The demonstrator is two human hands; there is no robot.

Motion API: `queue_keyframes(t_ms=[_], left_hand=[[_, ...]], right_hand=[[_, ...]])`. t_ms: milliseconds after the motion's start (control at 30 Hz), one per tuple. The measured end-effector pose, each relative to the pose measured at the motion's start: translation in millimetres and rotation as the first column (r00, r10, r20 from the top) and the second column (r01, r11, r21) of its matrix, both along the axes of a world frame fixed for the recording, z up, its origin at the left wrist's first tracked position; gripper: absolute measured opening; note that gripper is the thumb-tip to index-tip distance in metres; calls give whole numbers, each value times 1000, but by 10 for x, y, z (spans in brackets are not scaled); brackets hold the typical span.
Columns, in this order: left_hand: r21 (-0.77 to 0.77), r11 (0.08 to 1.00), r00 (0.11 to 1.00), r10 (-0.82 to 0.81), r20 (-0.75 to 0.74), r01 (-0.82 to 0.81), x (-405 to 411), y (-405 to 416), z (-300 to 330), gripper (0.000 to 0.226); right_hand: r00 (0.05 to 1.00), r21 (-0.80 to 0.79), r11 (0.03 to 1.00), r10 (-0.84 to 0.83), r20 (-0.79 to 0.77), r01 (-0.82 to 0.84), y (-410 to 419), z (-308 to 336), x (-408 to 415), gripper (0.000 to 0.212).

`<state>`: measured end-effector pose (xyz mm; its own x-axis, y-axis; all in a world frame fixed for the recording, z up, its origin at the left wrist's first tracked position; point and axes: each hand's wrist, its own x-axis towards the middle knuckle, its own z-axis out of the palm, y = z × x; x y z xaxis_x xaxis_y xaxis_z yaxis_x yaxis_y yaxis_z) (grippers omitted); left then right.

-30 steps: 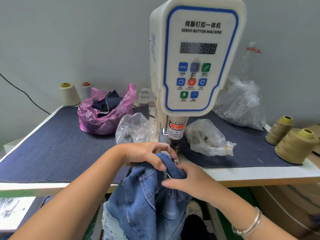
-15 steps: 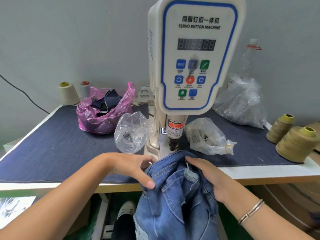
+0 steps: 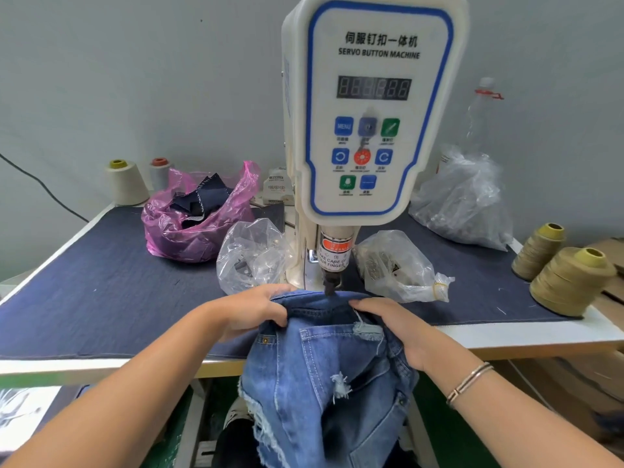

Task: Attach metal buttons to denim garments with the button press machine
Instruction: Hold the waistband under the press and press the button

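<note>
A white servo button machine (image 3: 371, 106) stands at the table's middle, its dark press head (image 3: 330, 282) pointing down. A pair of blue denim shorts (image 3: 324, 376) with frayed hems hangs over the table's front edge, the waistband lying right under the press head. My left hand (image 3: 251, 310) grips the waistband on the left side. My right hand (image 3: 395, 324) holds the denim on the right, fingers laid over the fabric toward the press head. A small metal rivet (image 3: 265, 340) shows on the denim near my left thumb.
Clear plastic bags of metal parts lie left (image 3: 251, 255) and right (image 3: 395, 265) of the machine, a larger one (image 3: 462, 201) behind. A pink bag (image 3: 196, 217) holds dark fabric scraps. Thread cones (image 3: 570, 280) stand at the right edge, two more at the back left (image 3: 126, 182).
Both hands have pushed the denim up and forward, from below the table edge to under the press head. The waistband now lies flatter between my hands.
</note>
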<state>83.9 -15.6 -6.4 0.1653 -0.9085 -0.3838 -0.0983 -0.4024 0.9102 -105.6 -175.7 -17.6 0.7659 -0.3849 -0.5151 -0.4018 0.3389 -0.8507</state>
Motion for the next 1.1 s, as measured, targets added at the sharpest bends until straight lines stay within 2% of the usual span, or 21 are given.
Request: queue_keyframes(t_ms=[100, 233, 367, 500, 567, 700, 800, 867, 933, 1000, 1100], left_hand=[[-26, 997, 997, 73, -25, -74, 1, -44, -33, 55], [-65, 989, 988, 125, -89, -131, 5, -93, 5, 47], [-88, 988, 987, 120, -106, -129, -9, -126, 21, 52], [-70, 989, 979, 115, -167, -128, 36, -111, -19, 55], [-45, 994, 988, 91, -126, -98, 44, -98, -48, 57], [-40, 992, 993, 114, -43, -116, -41, -166, -71, 38], [-101, 979, 983, 180, 46, -175, -106, -264, -31, 53], [-115, 972, 976, 211, 52, -204, -106, -309, -23, 66], [-89, 975, 979, 205, 12, -203, -76, -301, -50, 63], [-53, 982, 981, 174, -88, -180, -42, -252, -109, 53], [-62, 988, 974, 129, -187, -143, 14, -202, -204, 71]], right_hand=[[995, -12, 995, 103, -18, -103, -65, 4, -4, 28], [940, -137, 931, 328, -88, -338, -159, 81, 56, 42], [972, -128, 964, 233, -22, -234, -253, 24, 129, 25], [986, -80, 985, 158, 48, -154, -274, -66, 182, 30], [990, -79, 989, 130, 64, -124, -276, -89, 203, 29], [995, -10, 999, 47, 92, -46, -291, -124, 213, 30], [992, 41, 999, -32, 122, 27, -334, -125, 218, 29], [989, 49, 997, -59, 132, 53, -348, -118, 226, 29], [990, 53, 996, -82, 119, 76, -348, -150, 222, 28], [989, 44, 994, -107, 104, 103, -341, -196, 206, 25], [987, 34, 993, -120, 108, 117, -321, -209, 204, 19]])
